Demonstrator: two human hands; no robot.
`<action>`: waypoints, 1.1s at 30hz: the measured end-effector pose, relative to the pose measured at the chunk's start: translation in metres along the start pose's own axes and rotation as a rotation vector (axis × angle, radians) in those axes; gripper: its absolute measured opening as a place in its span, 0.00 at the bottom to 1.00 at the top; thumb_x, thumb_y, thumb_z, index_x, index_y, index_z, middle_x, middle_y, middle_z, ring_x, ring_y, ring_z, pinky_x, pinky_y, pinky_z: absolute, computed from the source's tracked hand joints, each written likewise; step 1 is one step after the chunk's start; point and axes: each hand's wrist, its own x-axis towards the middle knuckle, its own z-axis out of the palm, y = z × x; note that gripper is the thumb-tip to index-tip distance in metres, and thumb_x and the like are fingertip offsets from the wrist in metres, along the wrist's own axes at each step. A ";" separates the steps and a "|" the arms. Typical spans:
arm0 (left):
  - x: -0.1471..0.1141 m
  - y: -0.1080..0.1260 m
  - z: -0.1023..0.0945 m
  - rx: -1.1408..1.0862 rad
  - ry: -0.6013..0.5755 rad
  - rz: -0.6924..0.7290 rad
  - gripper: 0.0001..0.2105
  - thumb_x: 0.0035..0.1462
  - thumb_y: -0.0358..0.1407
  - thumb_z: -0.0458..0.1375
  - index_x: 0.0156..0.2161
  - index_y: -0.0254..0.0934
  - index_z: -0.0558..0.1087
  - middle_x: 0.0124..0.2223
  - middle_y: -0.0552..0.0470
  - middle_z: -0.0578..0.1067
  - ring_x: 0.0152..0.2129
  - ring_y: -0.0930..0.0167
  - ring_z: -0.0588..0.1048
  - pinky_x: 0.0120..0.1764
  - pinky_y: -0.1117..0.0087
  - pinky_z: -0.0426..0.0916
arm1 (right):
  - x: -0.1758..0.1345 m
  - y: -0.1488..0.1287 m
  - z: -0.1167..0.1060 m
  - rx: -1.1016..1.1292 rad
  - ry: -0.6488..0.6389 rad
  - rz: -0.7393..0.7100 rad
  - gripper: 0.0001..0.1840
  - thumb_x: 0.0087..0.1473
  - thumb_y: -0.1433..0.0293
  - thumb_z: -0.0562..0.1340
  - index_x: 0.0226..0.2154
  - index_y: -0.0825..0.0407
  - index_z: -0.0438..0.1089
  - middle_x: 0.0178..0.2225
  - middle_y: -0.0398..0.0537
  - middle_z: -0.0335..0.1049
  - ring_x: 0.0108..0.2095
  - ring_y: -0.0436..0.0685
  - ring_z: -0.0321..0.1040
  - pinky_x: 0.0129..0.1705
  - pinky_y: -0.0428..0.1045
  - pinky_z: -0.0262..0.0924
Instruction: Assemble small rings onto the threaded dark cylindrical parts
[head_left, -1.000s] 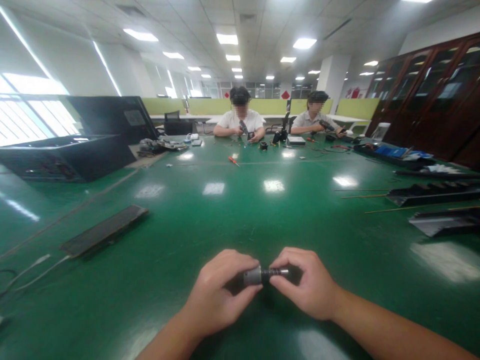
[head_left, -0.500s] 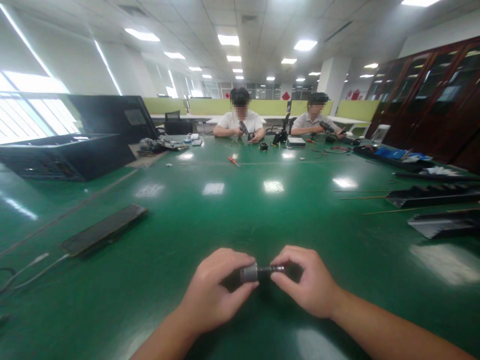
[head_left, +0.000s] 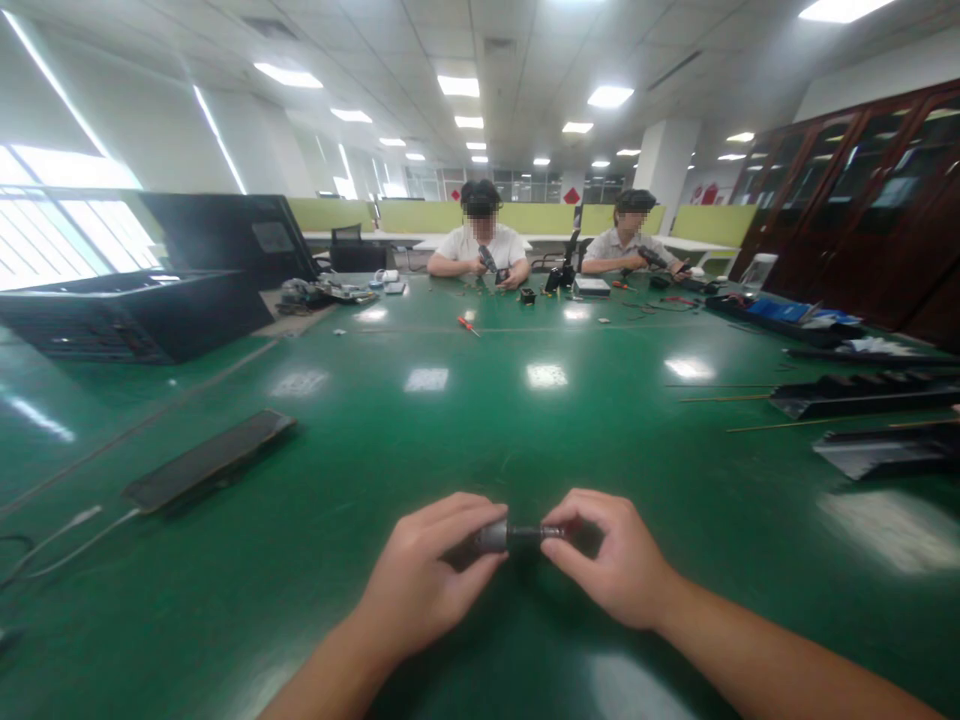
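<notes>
The left hand [head_left: 420, 580] has its grip closed around a grey cylinder [head_left: 493, 537], with thumb below and fingers above. The grip of the right hand [head_left: 615, 565] pinches a dark shaft [head_left: 527, 532] near its right end. Cylinder and shaft lie in one line, held level between the two hands, at the near middle of the bench [head_left: 435, 440]. Whether they are one piece, I cannot tell.

In my judgement, the shaft could slip, because only the fingertips hold it; if the hands pull unevenly, it may tilt, or a part may fall and roll on the smooth surface.

This surface is green and glossy, with reflections of the ceiling lights [head_left: 458, 86]. To the left lie a flat dark slab [head_left: 210, 463] and, farther, an open black metal case [head_left: 90, 325]. A red screwdriver [head_left: 466, 324] lies toward the far side, where two co-workers sit, each with a dark tool in hand. At right are black trays [head_left: 862, 393], and behind them wooden cabinets [head_left: 862, 200].
</notes>
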 end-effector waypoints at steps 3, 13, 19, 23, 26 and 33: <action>0.000 0.000 -0.001 0.018 -0.001 -0.003 0.13 0.57 0.29 0.63 0.47 0.43 0.78 0.43 0.51 0.81 0.38 0.72 0.80 0.42 0.75 0.75 | 0.000 0.001 0.001 0.006 -0.001 0.017 0.01 0.52 0.72 0.67 0.31 0.52 0.77 0.26 0.44 0.74 0.29 0.53 0.69 0.34 0.47 0.61; 0.000 -0.003 -0.004 0.070 -0.015 -0.040 0.14 0.58 0.27 0.60 0.48 0.44 0.77 0.44 0.53 0.80 0.38 0.74 0.79 0.42 0.76 0.74 | 0.001 0.001 0.001 -0.016 -0.001 0.039 0.02 0.52 0.71 0.67 0.30 0.52 0.76 0.26 0.44 0.74 0.29 0.53 0.70 0.34 0.47 0.61; -0.001 -0.005 -0.003 0.077 -0.055 -0.139 0.12 0.58 0.28 0.59 0.45 0.43 0.76 0.44 0.53 0.79 0.41 0.71 0.78 0.45 0.72 0.73 | 0.001 0.002 0.002 -0.023 0.004 0.036 0.01 0.51 0.72 0.67 0.30 0.51 0.76 0.26 0.44 0.74 0.28 0.53 0.70 0.33 0.47 0.62; 0.000 -0.014 -0.005 0.119 -0.063 -0.318 0.08 0.58 0.33 0.59 0.43 0.43 0.73 0.41 0.53 0.79 0.38 0.68 0.78 0.43 0.68 0.73 | 0.001 0.003 0.002 -0.019 -0.013 0.028 0.01 0.51 0.71 0.68 0.30 0.52 0.77 0.27 0.44 0.75 0.29 0.53 0.71 0.34 0.47 0.63; -0.001 -0.032 -0.018 0.138 -0.041 -0.519 0.12 0.59 0.42 0.59 0.46 0.42 0.70 0.43 0.50 0.80 0.40 0.64 0.80 0.44 0.64 0.74 | 0.002 0.003 0.001 -0.004 -0.021 0.023 0.02 0.51 0.71 0.68 0.31 0.52 0.77 0.27 0.45 0.76 0.29 0.54 0.71 0.35 0.47 0.64; -0.052 -0.096 -0.105 0.297 0.148 -0.650 0.22 0.55 0.56 0.57 0.43 0.40 0.70 0.46 0.49 0.82 0.42 0.58 0.81 0.42 0.60 0.78 | 0.005 0.004 0.002 0.016 -0.050 0.013 0.02 0.52 0.71 0.68 0.31 0.52 0.77 0.28 0.45 0.77 0.29 0.53 0.72 0.35 0.47 0.65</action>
